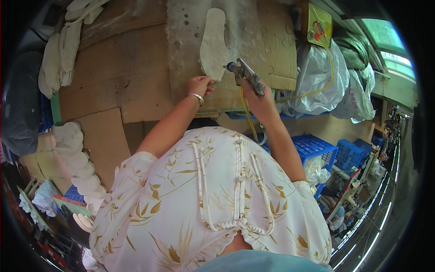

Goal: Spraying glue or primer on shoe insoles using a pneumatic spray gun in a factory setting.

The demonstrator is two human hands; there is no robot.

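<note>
Spray gun (251, 77) in right fingers (250, 89), left fingers (207, 82) apparently on insole (213, 43)

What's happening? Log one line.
left hand: at near end of insole; right hand: holding spray gun; nozzle: toward insole; insole: on cardboard

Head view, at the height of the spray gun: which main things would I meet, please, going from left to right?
Dark bundle → stack of pale pieces → pale insole → spray gun → clear plastic bag → whitish bag.
</note>
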